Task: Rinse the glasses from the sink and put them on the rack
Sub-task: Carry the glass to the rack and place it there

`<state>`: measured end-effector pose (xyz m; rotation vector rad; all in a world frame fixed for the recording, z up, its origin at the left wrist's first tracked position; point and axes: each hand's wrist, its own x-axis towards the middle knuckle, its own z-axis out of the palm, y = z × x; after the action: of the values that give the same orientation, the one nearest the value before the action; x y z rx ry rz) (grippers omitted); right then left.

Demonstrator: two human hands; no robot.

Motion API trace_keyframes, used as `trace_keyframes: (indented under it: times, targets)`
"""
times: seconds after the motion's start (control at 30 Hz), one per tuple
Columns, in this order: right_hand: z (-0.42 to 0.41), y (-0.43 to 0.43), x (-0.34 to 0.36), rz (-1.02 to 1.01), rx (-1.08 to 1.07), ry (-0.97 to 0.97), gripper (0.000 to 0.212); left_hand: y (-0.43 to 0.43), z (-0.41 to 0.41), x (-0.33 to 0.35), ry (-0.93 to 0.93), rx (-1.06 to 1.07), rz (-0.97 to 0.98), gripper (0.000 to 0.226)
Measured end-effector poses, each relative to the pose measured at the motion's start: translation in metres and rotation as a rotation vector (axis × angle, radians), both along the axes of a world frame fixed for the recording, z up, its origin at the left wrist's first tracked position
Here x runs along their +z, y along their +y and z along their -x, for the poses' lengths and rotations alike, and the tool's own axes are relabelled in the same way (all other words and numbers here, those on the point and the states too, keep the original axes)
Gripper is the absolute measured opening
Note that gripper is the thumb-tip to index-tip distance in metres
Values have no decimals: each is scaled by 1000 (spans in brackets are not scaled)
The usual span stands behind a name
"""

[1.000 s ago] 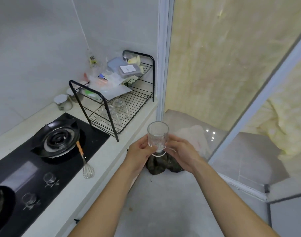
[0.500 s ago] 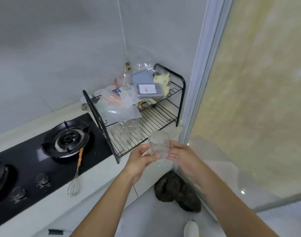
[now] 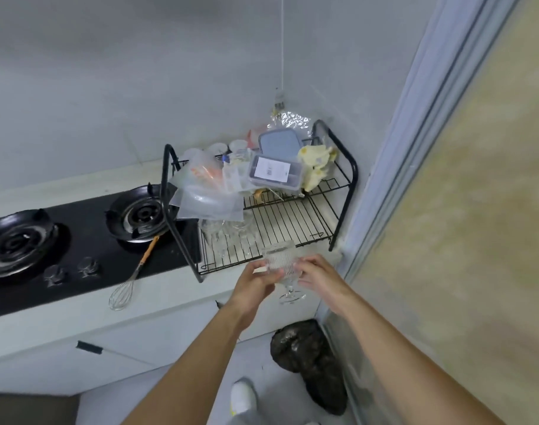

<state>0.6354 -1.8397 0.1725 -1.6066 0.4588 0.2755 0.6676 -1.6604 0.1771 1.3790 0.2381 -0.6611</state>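
Note:
A ribbed, stemmed clear glass (image 3: 281,262) is held upright in front of the counter edge. My left hand (image 3: 256,282) grips its bowl from the left, and my right hand (image 3: 319,276) holds it from the right. Its foot (image 3: 290,296) hangs below my fingers. Just beyond stands the black wire rack (image 3: 280,222). Several clear glasses (image 3: 228,237) sit on the rack's lower shelf at its left. The sink is out of view.
Plastic bags (image 3: 207,191), grey boxes (image 3: 274,173) and yellow gloves (image 3: 315,167) crowd the rack's upper shelf. A black gas hob (image 3: 78,237) lies left of the rack, with a whisk (image 3: 130,280) on the counter. A black bag (image 3: 308,357) sits on the floor by the glass door (image 3: 415,179).
My view has turned left toward the counter, and both hands have carried the glass closer to the rack's front edge. The grip on the glass is unchanged.

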Motion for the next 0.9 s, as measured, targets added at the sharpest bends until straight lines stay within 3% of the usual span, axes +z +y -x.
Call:
trace_keyframes:
  times: [0.13,0.23,0.33,0.5,0.63,0.77,0.9]
  targets:
    - [-17,-5,-1,-107,-20,-10,32,-15,-12,-6,34,80,34,50]
    - [-29,-5,4,17,18,7,40,-27,-23,-10,32,119,77,71]
    - [-40,-7,8,90,44,-8,42,-36,-32,-8,75,188,111,50]
    - [-65,-14,0,-10,4,-7,26,-40,-55,-11,105,247,94,46]
    - [-91,-13,-5,-77,-44,-8,27,-47,-67,-12,118,276,74,30]
    - [-108,-15,-10,-48,-75,62,21,-46,-75,-19,156,301,70,40]
    - [-120,-17,-14,-186,-117,146,14,-47,-85,-27,159,320,39,37]
